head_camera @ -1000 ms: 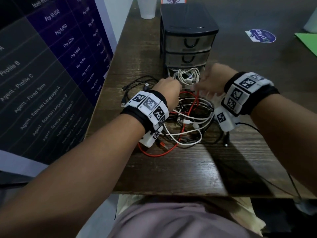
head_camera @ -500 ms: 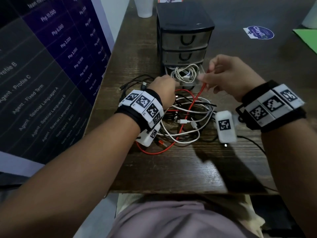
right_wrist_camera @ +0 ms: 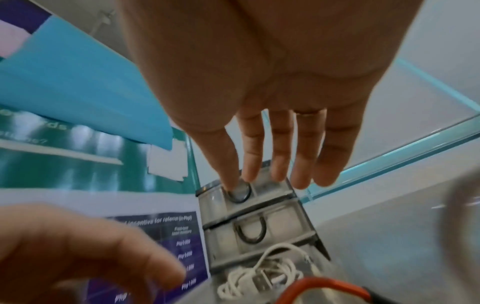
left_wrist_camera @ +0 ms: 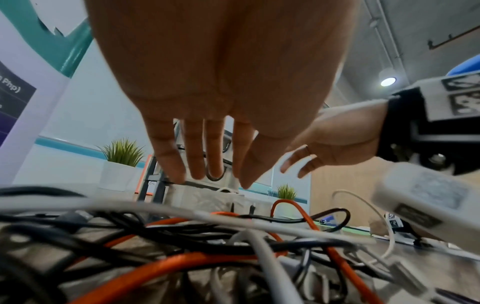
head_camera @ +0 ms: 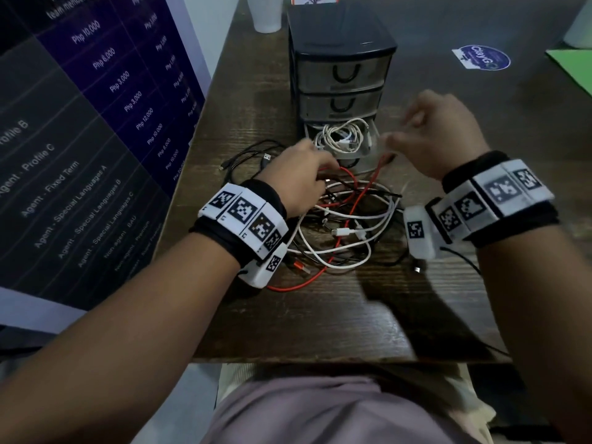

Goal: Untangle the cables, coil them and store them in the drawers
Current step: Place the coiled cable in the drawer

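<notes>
Right hand (head_camera: 439, 133) is now up in front of the drawer unit (head_camera: 341, 56), fingers straight and spread in both wrist views, holding nothing; half a second ago it was pinching the red cable (head_camera: 358, 200) and lifting it, so that cable is released and its end now lies blurred just in front of the open bottom drawer (head_camera: 368, 149). Left hand (head_camera: 299, 177) stays low on the far-left side of the cable tangle (head_camera: 346, 232), about where it was before; its wrist view shows fingers straight and relaxed over the cables, gripping nothing. Whether the fingertips touch a cable I cannot tell. Tangle of white, black and red cables lies on the wooden table (head_camera: 320, 315) between the two wrists, close to its earlier layout. A coiled white cable (head_camera: 344, 139) sits in the open bottom drawer, same as before. The top two drawers are closed. Loose black cable (head_camera: 253, 155) lies left of the unit.
</notes>
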Action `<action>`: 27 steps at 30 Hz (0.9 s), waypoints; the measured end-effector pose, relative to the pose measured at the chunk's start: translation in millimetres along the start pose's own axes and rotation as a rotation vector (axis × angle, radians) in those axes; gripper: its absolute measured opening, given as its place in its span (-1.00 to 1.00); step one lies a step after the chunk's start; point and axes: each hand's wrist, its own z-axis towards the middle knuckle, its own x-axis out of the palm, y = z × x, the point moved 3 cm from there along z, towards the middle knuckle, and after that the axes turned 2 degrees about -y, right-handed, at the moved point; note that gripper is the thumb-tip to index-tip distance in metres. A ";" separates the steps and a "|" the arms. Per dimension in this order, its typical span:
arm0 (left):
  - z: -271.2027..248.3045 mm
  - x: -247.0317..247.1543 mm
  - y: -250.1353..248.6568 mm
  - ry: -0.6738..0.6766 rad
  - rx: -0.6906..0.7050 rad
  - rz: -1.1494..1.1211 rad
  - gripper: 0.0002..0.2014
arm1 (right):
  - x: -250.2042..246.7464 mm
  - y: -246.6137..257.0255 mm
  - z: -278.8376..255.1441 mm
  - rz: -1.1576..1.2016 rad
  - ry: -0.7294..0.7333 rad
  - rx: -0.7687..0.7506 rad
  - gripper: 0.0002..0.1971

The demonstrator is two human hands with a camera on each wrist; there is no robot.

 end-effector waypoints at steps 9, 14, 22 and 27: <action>19.8 11.0 -1.1 0.134 -0.054 0.211 -0.47 | 60.0 38.3 31.2 -0.267 0.401 -0.269 -0.50; 18.6 8.8 -1.9 0.154 -0.056 0.222 -0.52 | 79.4 32.8 33.3 -0.400 0.497 -0.247 -0.60; 18.1 4.5 -6.6 0.183 -0.036 0.216 -0.56 | 97.0 29.3 52.7 -0.540 0.500 -0.159 -0.63; 16.7 4.1 -8.5 0.189 -0.048 0.205 -0.53 | 92.8 27.1 56.4 -0.465 0.464 -0.151 -0.65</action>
